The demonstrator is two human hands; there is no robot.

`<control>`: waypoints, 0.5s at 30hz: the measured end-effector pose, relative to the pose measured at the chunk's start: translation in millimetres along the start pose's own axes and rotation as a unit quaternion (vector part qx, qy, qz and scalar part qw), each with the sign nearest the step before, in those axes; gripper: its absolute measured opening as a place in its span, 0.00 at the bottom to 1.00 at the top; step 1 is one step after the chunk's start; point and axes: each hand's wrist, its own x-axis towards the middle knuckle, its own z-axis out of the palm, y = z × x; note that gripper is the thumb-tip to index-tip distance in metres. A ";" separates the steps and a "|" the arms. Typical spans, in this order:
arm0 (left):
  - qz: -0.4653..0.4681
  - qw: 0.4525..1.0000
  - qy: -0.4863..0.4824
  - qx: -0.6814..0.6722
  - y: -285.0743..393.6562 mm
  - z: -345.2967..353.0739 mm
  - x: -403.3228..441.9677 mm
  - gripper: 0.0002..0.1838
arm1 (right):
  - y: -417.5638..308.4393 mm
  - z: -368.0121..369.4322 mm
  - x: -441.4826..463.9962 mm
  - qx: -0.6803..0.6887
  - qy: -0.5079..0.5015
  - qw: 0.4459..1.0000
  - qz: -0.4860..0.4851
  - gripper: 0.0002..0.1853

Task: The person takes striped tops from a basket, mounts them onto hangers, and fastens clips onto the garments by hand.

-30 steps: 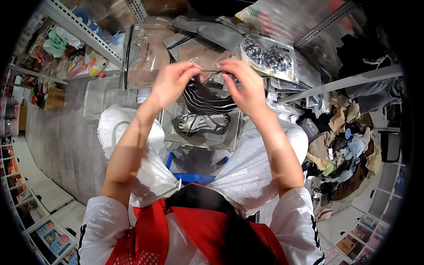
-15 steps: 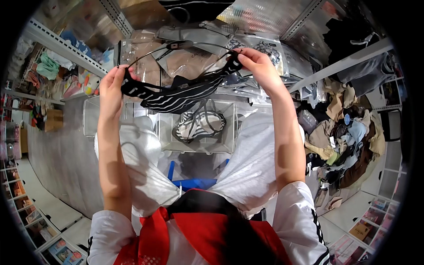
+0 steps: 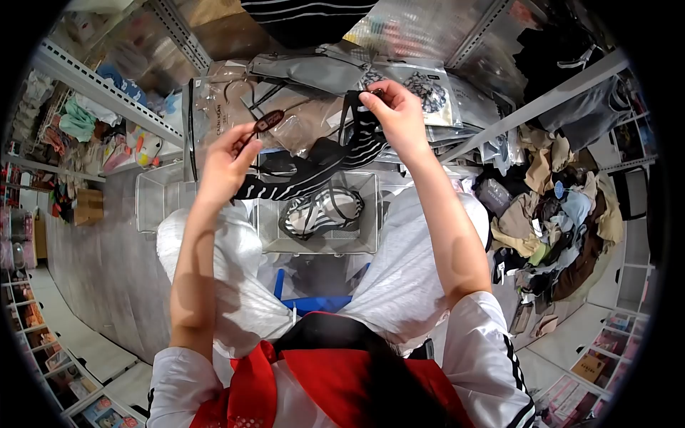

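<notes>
A black bra with white stripes (image 3: 308, 178) hangs between my hands, above a clear plastic bin. My left hand (image 3: 230, 162) is closed on a hanger (image 3: 270, 120), whose dark oval middle piece sticks out past my fingertips. My right hand (image 3: 399, 118) pinches the other end of the bra at its strap, with a small dark bit showing at the fingertips. The bra's left end droops below my left hand. Inside the bin (image 3: 314, 246) lies a white and black striped bra (image 3: 325, 212).
Packaged garments in clear bags (image 3: 307, 114) cover the shelf ahead, between metal posts (image 3: 107, 89). A second bin (image 3: 158, 196) stands at left. On the right is a heap of loose clothing (image 3: 560, 221). A blue stool part (image 3: 317, 303) shows between my knees.
My left hand has moved right and down, closer to my right hand. The hanger has swung from its arch over the bra to my left hand, and the bra's left end has dropped.
</notes>
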 end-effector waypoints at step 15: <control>-0.039 0.994 0.048 -0.092 3.6 -20.1 5.8 0.12 | -15.4 -6.8 -4.5 -0.005 -0.070 0.997 -0.036 0.12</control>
